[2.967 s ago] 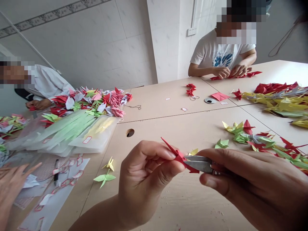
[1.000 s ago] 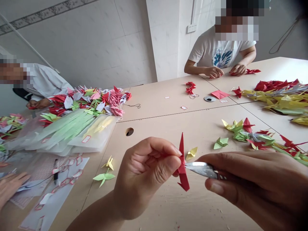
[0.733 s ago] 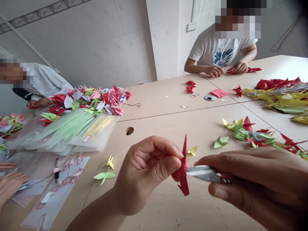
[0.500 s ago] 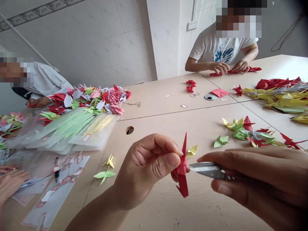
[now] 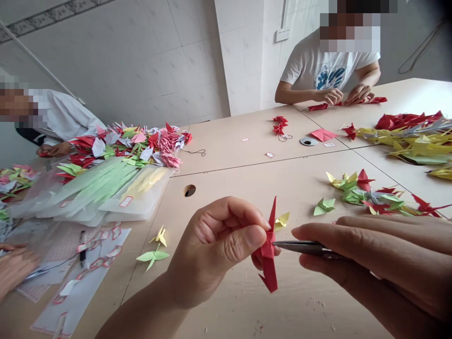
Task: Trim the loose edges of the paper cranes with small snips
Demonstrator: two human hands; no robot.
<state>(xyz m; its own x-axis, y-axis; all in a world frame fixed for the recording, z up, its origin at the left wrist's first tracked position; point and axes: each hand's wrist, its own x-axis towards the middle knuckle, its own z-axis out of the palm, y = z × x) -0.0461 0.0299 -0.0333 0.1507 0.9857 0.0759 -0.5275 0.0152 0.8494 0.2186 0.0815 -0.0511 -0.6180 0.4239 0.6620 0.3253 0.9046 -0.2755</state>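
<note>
My left hand (image 5: 215,249) pinches a folded red paper crane (image 5: 269,249) between thumb and forefinger, holding it upright above the wooden table (image 5: 247,188). My right hand (image 5: 381,268) grips small metal snips (image 5: 303,246), whose blade tips touch the crane's middle from the right. The blades look closed and edge-on. A small yellow crane (image 5: 283,220) lies on the table just behind the red one.
A yellow and a green crane (image 5: 155,249) lie at the left front. Bags of green and yellow paper (image 5: 116,190) and a heap of coloured cranes (image 5: 141,143) lie farther left. More cranes (image 5: 367,195) spread at the right. Two other people sit across the table; another hand (image 5: 14,268) shows at lower left.
Three seconds ago the crane lay slanted; my left hand has turned it upright. The snips turned from flat to edge-on, their tips staying at the crane's middle.
</note>
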